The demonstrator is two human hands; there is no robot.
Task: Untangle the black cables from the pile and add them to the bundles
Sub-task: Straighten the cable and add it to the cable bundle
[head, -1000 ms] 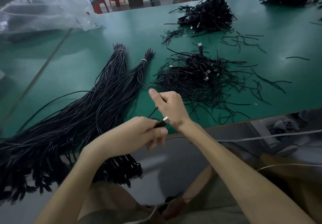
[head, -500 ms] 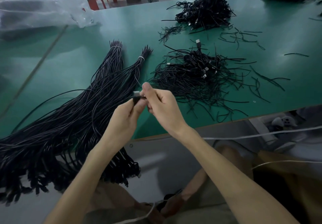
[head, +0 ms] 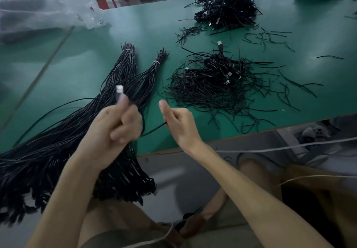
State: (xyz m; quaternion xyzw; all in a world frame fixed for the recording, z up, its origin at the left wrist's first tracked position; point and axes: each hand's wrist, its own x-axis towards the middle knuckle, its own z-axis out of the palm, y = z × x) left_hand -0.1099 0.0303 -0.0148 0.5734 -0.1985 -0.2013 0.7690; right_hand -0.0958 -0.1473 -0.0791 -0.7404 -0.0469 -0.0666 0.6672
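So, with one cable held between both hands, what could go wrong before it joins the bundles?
1. The cable, gripped by the left hand and the right hand, hangs right above the bundles; its loose part might snag on their strands.
2. The near ends of the bundles hang over the edge of the table, so a tug could perhaps drag them off.

Dim, cool light, motion blur, wide-angle distortion
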